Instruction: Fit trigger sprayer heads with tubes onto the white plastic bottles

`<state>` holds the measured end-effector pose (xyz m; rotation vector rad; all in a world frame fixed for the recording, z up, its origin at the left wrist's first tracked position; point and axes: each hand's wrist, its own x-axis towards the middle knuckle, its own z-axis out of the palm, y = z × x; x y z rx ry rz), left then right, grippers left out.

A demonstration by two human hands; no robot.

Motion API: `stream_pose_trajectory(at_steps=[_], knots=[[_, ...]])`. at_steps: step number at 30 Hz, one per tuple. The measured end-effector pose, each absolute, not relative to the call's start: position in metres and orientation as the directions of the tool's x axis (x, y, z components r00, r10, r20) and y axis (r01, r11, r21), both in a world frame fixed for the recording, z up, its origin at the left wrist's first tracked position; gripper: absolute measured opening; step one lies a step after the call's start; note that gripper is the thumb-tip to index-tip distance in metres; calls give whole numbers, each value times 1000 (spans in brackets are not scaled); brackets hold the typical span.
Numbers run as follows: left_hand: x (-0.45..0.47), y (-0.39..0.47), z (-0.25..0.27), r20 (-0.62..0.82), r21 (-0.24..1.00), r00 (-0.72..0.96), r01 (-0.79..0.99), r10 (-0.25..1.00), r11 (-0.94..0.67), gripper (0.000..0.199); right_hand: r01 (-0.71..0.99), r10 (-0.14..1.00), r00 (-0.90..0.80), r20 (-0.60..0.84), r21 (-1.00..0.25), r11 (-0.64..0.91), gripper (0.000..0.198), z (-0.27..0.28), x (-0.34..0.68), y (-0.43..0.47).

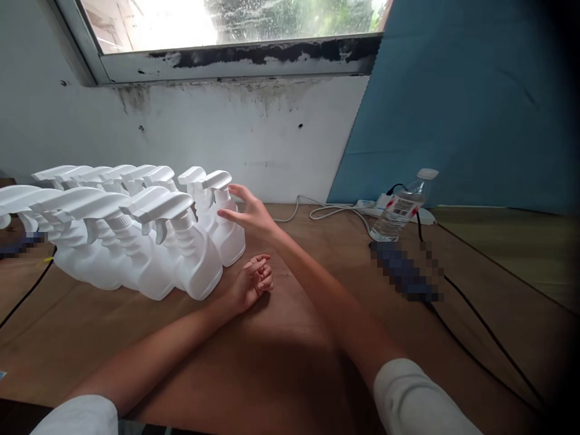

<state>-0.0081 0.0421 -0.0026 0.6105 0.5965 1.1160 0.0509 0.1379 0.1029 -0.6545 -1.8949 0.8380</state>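
Observation:
White spray bottles stand upright in two rows on the brown table, their trigger heads pointing left. At the right end of the back row is a spray bottle [230, 235]. My right hand [251, 214] is beside its neck and shoulder, thumb and fingers apart, with the fingertips at or very near the plastic; contact is hard to tell. My left hand [254, 279] rests on the table, turned partly up, its fingers curled in with nothing visible in them. Just left of it is the front row's end spray bottle [199, 260].
A clear water bottle [399, 211] leans on the right, near a blurred dark object [403, 272] with black cables [471, 362]. White cable [326, 208] runs along the wall. A window [244, 24] is above, and a blue sheet [453, 109] covers the right wall.

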Motion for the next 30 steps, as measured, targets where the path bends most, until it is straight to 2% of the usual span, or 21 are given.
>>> stream_pose_trajectory(at_steps=[2,5,7,10,13,17,23,26,30], knots=[[-8,43,-2,-164,692,305,-642,938,330,28,126,726,-406,555,-753,646,49,103,55,140],[-8,46,-3,-215,655,284,-667,934,354,32,219,696,-286,659,-662,717,33,104,80,139],[-7,47,-5,-225,653,266,-673,937,348,34,233,694,-178,697,-656,718,35,109,104,135],[-5,45,-5,-194,693,217,-660,957,290,43,166,726,-14,687,-715,679,43,116,141,122],[-2,38,-1,-86,764,218,-611,972,205,54,26,806,91,585,-811,585,46,109,170,107],[1,31,4,-25,867,230,-479,973,136,59,-193,921,186,343,-906,377,48,70,202,92],[0,34,1,25,926,119,-376,993,22,71,-375,985,149,88,-917,138,49,22,237,83],[-2,37,-1,37,931,58,-365,998,-13,74,-377,989,111,99,-916,134,47,19,250,85],[-7,37,0,69,936,56,-348,996,-45,68,-221,990,17,140,-965,141,42,19,268,90]])
